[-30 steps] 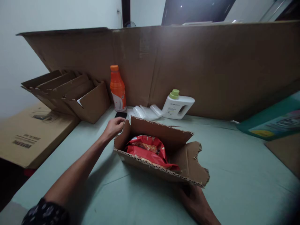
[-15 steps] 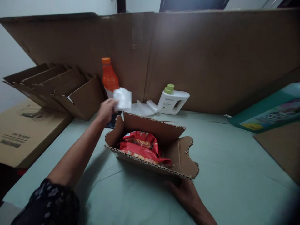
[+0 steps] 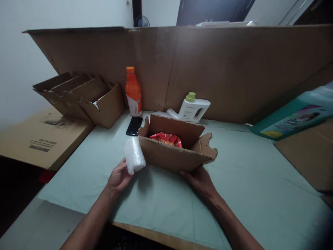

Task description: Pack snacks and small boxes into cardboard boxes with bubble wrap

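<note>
My left hand point(image 3: 119, 177) holds a folded piece of white bubble wrap point(image 3: 133, 156) just left of an open cardboard box point(image 3: 169, 156) in the middle of the green table. A red snack bag point(image 3: 166, 138) lies inside the box. My right hand point(image 3: 199, 178) grips the box's near wall from below its front right corner. More bubble wrap point(image 3: 171, 113) lies behind the box, mostly hidden by it.
A black phone point(image 3: 134, 125) lies left of the box. An orange bottle point(image 3: 133, 92) and a white detergent jug point(image 3: 194, 108) stand before a tall cardboard sheet point(image 3: 234, 69). Nested cardboard boxes point(image 3: 85, 99) sit at back left, a teal package point(image 3: 291, 119) at right.
My left hand took a piece of bubble wrap from the pile behind the box and brought it down to the box's near left side. The right hand stayed on the box.
</note>
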A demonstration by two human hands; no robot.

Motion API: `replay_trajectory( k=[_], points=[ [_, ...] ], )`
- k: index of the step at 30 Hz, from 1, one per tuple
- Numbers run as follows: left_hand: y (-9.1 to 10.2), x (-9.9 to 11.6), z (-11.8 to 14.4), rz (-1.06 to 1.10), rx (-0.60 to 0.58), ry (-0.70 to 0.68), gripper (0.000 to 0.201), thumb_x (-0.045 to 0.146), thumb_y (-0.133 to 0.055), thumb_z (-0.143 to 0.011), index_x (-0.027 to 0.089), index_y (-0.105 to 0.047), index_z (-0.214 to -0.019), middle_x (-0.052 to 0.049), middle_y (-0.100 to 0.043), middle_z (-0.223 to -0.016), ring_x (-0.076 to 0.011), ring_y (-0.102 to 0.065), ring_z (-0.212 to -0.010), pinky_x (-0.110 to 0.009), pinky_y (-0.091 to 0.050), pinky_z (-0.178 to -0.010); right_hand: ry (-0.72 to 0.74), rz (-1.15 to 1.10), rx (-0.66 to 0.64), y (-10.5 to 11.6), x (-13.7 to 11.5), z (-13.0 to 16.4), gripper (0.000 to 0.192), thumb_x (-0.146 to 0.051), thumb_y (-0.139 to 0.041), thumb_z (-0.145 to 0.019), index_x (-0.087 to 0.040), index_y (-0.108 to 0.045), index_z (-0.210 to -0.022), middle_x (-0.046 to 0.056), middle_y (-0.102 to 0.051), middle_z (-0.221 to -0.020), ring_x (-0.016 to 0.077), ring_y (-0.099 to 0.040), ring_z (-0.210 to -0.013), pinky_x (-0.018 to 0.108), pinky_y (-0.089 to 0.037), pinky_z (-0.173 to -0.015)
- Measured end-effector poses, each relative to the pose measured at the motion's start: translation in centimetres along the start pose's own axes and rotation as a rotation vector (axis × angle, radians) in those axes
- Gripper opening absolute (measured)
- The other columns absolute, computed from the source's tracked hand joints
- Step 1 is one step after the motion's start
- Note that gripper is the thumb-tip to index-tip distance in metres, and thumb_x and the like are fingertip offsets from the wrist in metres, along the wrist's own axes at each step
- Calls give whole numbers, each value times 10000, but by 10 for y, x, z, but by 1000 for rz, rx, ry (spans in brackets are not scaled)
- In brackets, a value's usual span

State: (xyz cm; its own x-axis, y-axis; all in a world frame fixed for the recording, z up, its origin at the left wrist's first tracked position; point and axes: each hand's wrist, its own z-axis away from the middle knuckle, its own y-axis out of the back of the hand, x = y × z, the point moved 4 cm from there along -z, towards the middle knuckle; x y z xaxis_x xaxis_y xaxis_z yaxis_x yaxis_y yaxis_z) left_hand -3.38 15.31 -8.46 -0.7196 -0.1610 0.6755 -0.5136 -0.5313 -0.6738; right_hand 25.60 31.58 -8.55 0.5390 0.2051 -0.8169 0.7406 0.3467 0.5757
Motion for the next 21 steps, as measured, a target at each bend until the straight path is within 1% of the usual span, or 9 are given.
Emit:
replay_trajectory(
  k=[2, 5, 7, 9, 12, 15, 16, 18, 21],
  points=[
    [-22, 2, -23, 86, -15, 32, 448, 100, -646, -768, 166, -679, -1210, -90, -752, -1006, -228, -715, -899, -428, -597, -941, 49, -27, 25, 0, -11, -20, 700, -580, -756, -701, -133, -604, -1217, 177, -728, -1165, 349, -687, -1048, 438, -565, -845],
    [-45, 6, -53, 31, -32, 2, 312, 96, -625, -749, 149, -711, -1044, -66, -738, -914, -186, -682, -802, -350, -598, -835, 79, -11, 61, 4, -20, -52, 655, -534, -739, -697, -148, -607, -1210, 162, -739, -1112, 333, -700, -970, 413, -567, -771],
    [-49, 8, -60, -14, -30, -11, 219, 107, -638, -735, 150, -708, -937, -51, -725, -890, -170, -664, -786, -309, -577, -793, 73, 14, 98, 8, -18, -65, 613, -511, -707, -705, -149, -618, -1192, 160, -741, -1070, 331, -698, -927, 422, -558, -756],
    [-42, 9, -53, -53, -25, -21, 170, 125, -681, -717, 144, -704, -885, -47, -716, -873, -158, -648, -765, -264, -542, -737, 74, 29, 144, 14, -14, -61, 598, -496, -676, -732, -149, -616, -1216, 164, -734, -1077, 330, -690, -928, 443, -549, -784],
    [-18, 6, -19, -142, -31, -9, 196, 185, -778, -687, 120, -706, -857, -47, -688, -799, -147, -609, -703, -234, -476, -653, 100, 15, 215, 17, -12, -26, 535, -491, -639, -807, -162, -626, -1227, 154, -727, -1101, 296, -690, -927, 438, -550, -821],
    [2, -2, 21, -345, -38, -15, 245, 319, -824, -699, 139, -677, -774, -2, -622, -705, -125, -534, -644, -228, -415, -624, 194, -73, 45, -2, -31, 25, 436, -471, -630, -872, -190, -653, -1204, 124, -726, -1096, 246, -696, -905, 406, -568, -840],
    [4, -5, 32, -426, -32, -31, 264, 354, -824, -707, 148, -666, -753, 11, -607, -695, -120, -516, -642, -227, -402, -628, 246, -100, -55, -13, -43, 42, 463, -460, -665, -863, -205, -642, -1249, 120, -713, -1158, 245, -696, -950, 409, -568, -877],
    [1, -10, 48, -533, -29, -68, 279, 383, -825, -712, 157, -665, -747, 20, -607, -706, -119, -502, -658, -228, -393, -647, 322, -137, -210, -37, -66, 69, 681, -443, -771, -796, -240, -551, -1407, 124, -625, -1366, 272, -661, -1124, 439, -539, -992],
    [-10, -18, 60, -459, -69, -70, 298, 391, -845, -696, 164, -659, -747, 27, -608, -704, -113, -497, -657, -225, -398, -656, 251, -237, -233, -63, -81, 87, 924, -495, -805, -768, -249, -377, -1549, 146, -495, -1523, 316, -571, -1303, 494, -478, -1095]
  ],
)
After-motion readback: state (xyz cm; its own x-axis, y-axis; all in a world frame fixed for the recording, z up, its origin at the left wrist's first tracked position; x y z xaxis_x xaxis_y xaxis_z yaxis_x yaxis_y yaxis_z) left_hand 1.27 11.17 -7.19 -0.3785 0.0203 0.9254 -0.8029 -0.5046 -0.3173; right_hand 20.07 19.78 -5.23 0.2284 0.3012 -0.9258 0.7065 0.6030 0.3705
